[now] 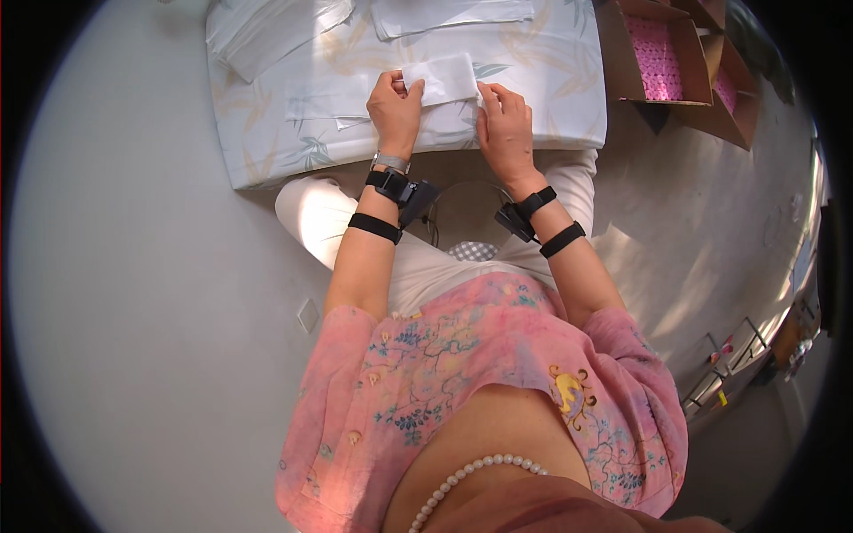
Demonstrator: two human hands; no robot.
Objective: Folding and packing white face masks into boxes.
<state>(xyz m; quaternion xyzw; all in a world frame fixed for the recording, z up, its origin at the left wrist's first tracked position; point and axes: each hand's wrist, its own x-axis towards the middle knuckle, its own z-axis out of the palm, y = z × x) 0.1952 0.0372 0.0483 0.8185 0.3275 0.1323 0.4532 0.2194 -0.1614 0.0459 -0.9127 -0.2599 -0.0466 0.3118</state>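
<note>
My left hand (395,108) is closed with its thumb and fingers pinched on the left part of a white flat packet (450,78). The packet is thin and slightly shiny; I cannot tell whether it is plastic, paper or cloth. My right hand (506,129) is at the packet's right edge, fingers bent and a little apart, with the index fingertip by the edge and the thumb lower down. Under and beside my left hand, another thin white piece (324,105) lies flat on the leaf-patterned cloth (267,133) covering the table.
A stack of white flat pieces (275,35) lies at the table's far left, and more white pieces (449,13) lie at the far middle. Right of the table stand open cardboard boxes (697,67) with pink bubbled lining (655,58). My knees are under the table's near edge.
</note>
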